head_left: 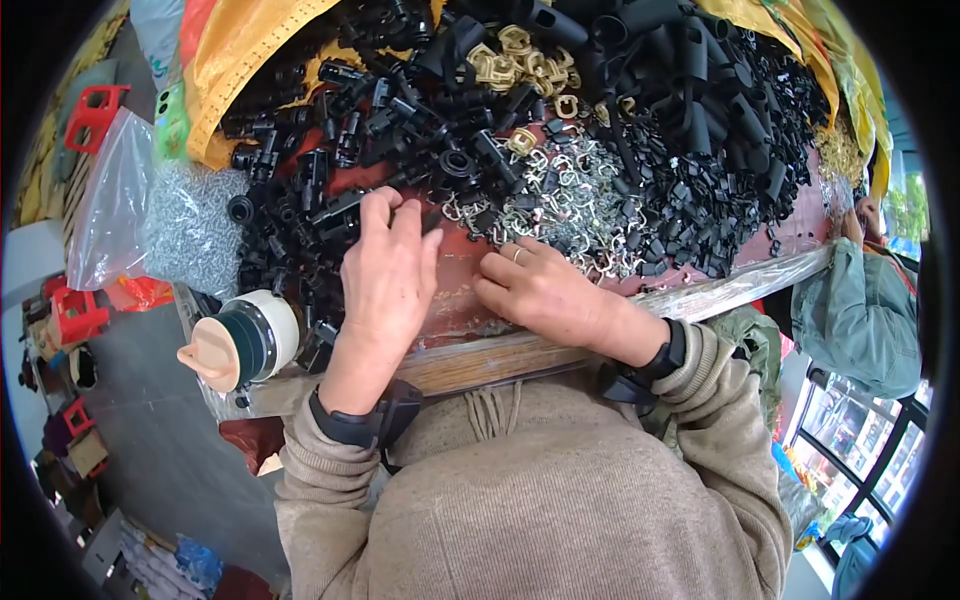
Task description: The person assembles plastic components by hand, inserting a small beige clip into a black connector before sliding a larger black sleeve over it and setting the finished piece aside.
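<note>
My left hand (388,265) is at the near edge of a heap of black plastic fittings (400,120), thumb apart from the bent fingers. Its fingertips touch or hover over a black part; I see nothing firmly gripped. To its right, my right hand (540,295) wears a ring and has its fingers drawn together in a pinch. Whatever it may hold is hidden under the fingers. Just beyond it lie small silvery metal clips (575,210). Small black pieces (690,210) spread to the right of these clips.
Tan plastic clips (525,65) and black tubes (690,60) lie at the back. A lidded cup (245,340) and a clear bag of small metal parts (193,220) stand at left. A wooden rail (490,372) edges the red tabletop (450,285). Another person's sleeve (860,310) is at right.
</note>
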